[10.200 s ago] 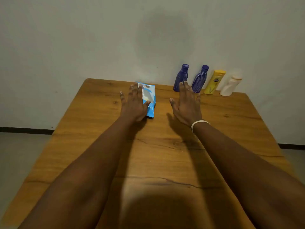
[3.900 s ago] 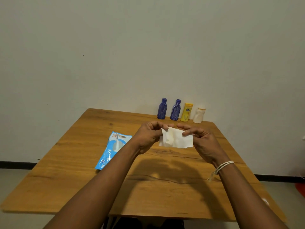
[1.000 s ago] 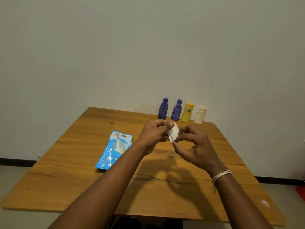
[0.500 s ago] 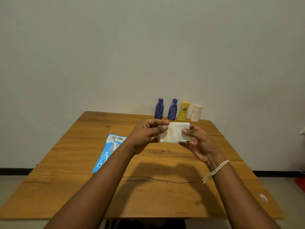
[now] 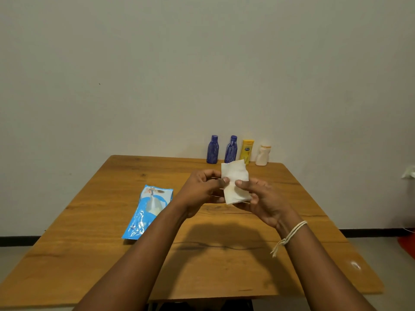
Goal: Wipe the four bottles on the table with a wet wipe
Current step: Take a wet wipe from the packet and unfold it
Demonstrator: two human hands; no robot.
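A white wet wipe (image 5: 235,181) is held upright above the middle of the wooden table (image 5: 89,254). My left hand (image 5: 202,189) pinches its left edge and my right hand (image 5: 260,198) pinches its right edge, thumbs on the near face. At the table's far edge, against the wall, stand a left blue bottle (image 5: 213,149), a second blue bottle (image 5: 231,149), a yellow bottle (image 5: 246,151) and a white bottle (image 5: 262,155). The wipe hides the foot of the yellow bottle.
A blue wet-wipe pack (image 5: 148,211) lies flat on the table, left of my hands. A plain wall rises right behind the bottles. A red object (image 5: 407,245) sits on the floor at the far right.
The wipe has turned from a wide strip held flat between my hands to a taller, upright fold. My hands have come closer together. The bottles and pack have not moved.
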